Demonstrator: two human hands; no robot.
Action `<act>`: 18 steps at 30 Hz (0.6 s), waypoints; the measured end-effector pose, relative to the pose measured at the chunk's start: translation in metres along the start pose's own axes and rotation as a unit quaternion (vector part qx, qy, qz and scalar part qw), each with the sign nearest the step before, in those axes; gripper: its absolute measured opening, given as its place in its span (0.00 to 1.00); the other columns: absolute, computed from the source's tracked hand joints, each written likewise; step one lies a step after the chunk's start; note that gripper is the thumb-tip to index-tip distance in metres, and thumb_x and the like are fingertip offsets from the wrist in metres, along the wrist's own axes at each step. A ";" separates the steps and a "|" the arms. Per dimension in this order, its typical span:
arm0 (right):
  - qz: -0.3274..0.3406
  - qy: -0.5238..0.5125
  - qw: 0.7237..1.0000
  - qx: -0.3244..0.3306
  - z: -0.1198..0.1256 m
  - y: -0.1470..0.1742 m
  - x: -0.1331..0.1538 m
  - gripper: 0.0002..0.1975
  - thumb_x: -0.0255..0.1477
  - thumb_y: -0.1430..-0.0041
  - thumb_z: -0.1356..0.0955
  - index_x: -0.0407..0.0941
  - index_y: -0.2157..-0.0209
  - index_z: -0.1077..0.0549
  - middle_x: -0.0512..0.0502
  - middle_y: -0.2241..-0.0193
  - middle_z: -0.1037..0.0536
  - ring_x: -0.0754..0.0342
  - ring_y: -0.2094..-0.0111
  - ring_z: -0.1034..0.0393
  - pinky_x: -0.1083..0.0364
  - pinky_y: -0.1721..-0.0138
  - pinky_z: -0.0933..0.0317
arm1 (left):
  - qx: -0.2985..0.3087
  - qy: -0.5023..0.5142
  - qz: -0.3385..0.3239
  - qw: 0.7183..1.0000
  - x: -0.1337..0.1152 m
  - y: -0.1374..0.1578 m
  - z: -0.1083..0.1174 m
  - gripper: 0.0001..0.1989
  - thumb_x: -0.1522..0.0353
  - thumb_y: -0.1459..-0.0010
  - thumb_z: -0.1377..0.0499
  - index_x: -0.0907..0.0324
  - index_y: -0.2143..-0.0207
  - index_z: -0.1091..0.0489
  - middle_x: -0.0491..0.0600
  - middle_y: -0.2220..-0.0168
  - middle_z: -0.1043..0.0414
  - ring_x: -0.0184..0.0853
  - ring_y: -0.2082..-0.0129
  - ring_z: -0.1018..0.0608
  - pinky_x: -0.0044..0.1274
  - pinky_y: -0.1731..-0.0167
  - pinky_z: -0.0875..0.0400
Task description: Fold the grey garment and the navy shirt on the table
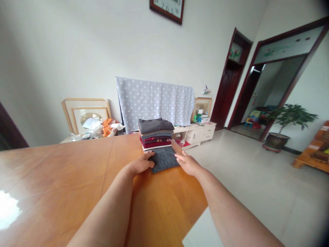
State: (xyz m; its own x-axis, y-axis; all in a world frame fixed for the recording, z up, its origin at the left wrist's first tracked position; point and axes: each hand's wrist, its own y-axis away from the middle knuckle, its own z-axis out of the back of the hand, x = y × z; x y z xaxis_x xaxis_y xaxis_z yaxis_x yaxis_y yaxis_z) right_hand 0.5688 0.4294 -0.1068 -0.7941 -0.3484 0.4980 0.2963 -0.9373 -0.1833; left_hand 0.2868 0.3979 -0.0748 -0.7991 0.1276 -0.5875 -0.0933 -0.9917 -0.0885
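Note:
A folded dark grey-blue heathered garment (166, 159) lies flat on the wooden table (84, 178), just in front of a stack of folded clothes (156, 132). The stack has a dark grey piece on top, with maroon, black and striped layers below. My left hand (141, 163) rests at the garment's left edge, thumb and fingers apart and touching the cloth. At the right edge, my right hand (189, 163) lies with its fingers stretched out, their tips on the fabric. Neither hand's underside shows.
Behind the table, a polka-dot cloth (156, 99) covers a wide object on a white cabinet (196, 135). Picture frames (68, 115) lean on the wall at left. A white sheet-like item (203, 231) shows under my right forearm. A potted plant (277, 140) stands at right.

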 end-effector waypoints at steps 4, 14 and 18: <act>0.015 0.012 1.000 -0.004 0.003 0.001 0.004 0.23 0.36 0.32 0.39 0.51 0.38 0.32 0.42 0.34 0.38 0.46 0.30 0.53 0.47 0.34 0.55 | -0.026 0.031 0.022 0.999 0.001 -0.009 0.006 0.26 0.68 0.48 0.45 0.57 0.46 0.28 0.49 0.52 0.21 0.42 0.52 0.22 0.31 0.51 0.28; 0.035 0.100 0.994 0.024 0.007 0.000 0.036 0.30 0.45 0.30 0.48 0.53 0.30 0.52 0.52 0.29 0.54 0.44 0.28 0.74 0.39 0.32 0.66 | 0.008 -0.108 -0.102 0.989 -0.015 -0.007 -0.006 0.34 0.50 0.45 0.42 0.55 0.39 0.33 0.53 0.35 0.37 0.47 0.35 0.36 0.36 0.38 0.42; 0.007 0.130 0.985 0.111 0.009 0.002 0.047 0.33 0.50 0.31 0.52 0.54 0.29 0.53 0.55 0.29 0.55 0.45 0.28 0.76 0.38 0.32 0.71 | 0.053 -0.124 -0.069 0.988 -0.012 -0.005 -0.009 0.39 0.45 0.44 0.45 0.54 0.34 0.40 0.54 0.31 0.44 0.49 0.32 0.42 0.42 0.35 0.50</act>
State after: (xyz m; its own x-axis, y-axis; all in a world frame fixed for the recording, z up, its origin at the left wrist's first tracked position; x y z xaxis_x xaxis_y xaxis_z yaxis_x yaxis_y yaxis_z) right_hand 0.5366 0.4106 -0.0759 -0.8896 -0.3770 0.2577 0.3940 -0.9190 0.0159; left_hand 0.3021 0.4017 -0.0742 -0.8940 0.2675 -0.3595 -0.2631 -0.9628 -0.0622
